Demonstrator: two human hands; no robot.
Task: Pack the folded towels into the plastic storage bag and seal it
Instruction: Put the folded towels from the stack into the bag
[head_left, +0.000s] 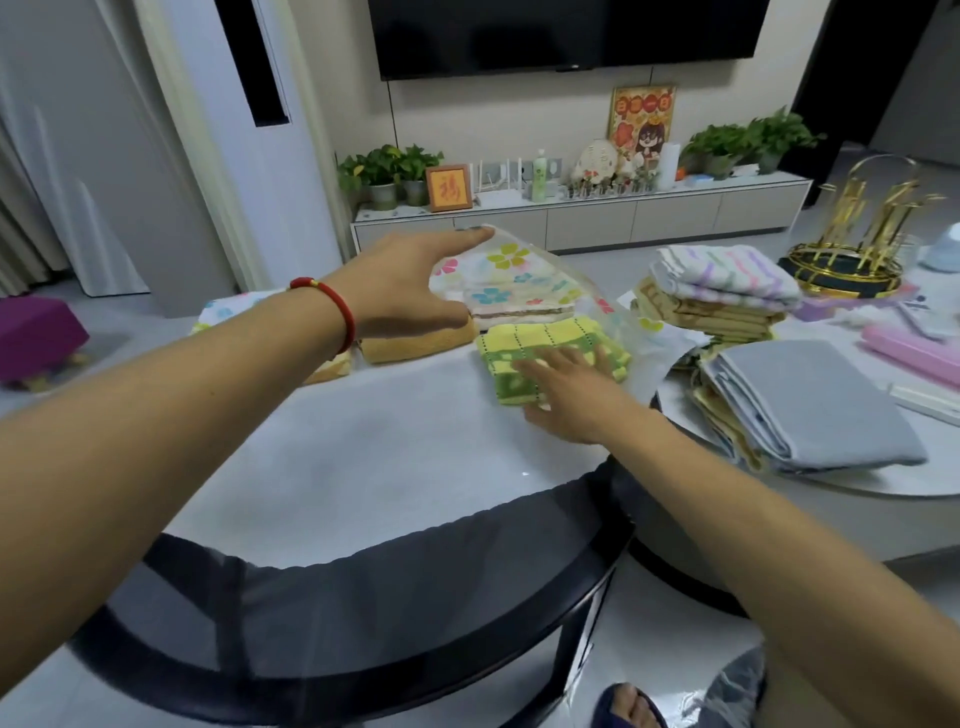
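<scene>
On the far half of the table (363, 457): flowered plastic storage bag (519, 275), mouth turned toward the right hand, other towels already inside.
Left hand (410, 283): fingers nearly straight, thumb under, lifting the upper flap of the bag to keep the mouth open.
Right hand (566, 395): fingers flat and relaxed, pressing on the green-and-yellow towel (550, 348), not curled round it.
Towel position: partly inside the bag mouth, near edge outside on the table.
Key relation: bag interior just beyond the right fingertips, away and slightly left; long axis of the towel across the mouth; right hand nearer.
Likely next: push forward, deeper into the bag.
Near the right edge: more folded towels (727, 291), not yet packed.
</scene>
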